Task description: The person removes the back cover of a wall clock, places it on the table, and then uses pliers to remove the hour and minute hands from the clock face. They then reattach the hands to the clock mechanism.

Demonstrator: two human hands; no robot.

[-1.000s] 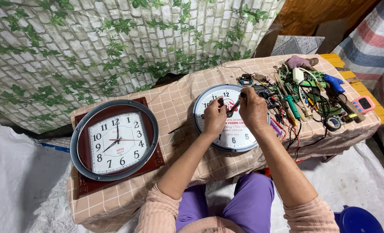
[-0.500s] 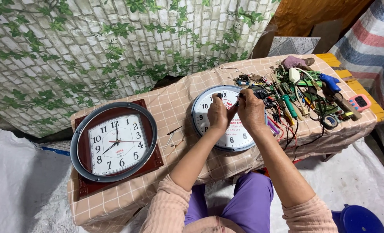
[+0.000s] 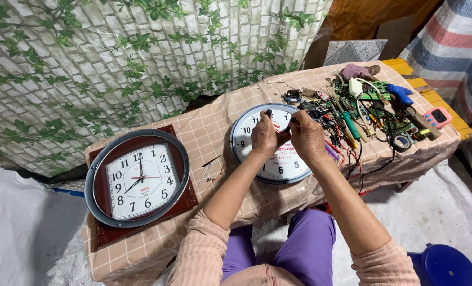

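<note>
The round white wall clock with a silver rim (image 3: 270,159) lies face up on the checked-cloth tabletop (image 3: 204,137), and I judge it light, its clear cover slippery and fragile, best held by the rim. My left hand (image 3: 265,136) and right hand (image 3: 306,136) pinch together over its dial (around what, I cannot tell), a tangle of tools and wires (image 3: 373,111) just beside.

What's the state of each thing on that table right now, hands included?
Round white clock: flat, face up, partly covered by both hands.
Left hand: on the clock face, fingers pinching a small dark tool.
Right hand: on the clock face, fingers bent at its centre.
Square brown clock: flat, face up, untouched.
Tool pile: tangled, untouched.
Tape roll: lying flat.
</note>
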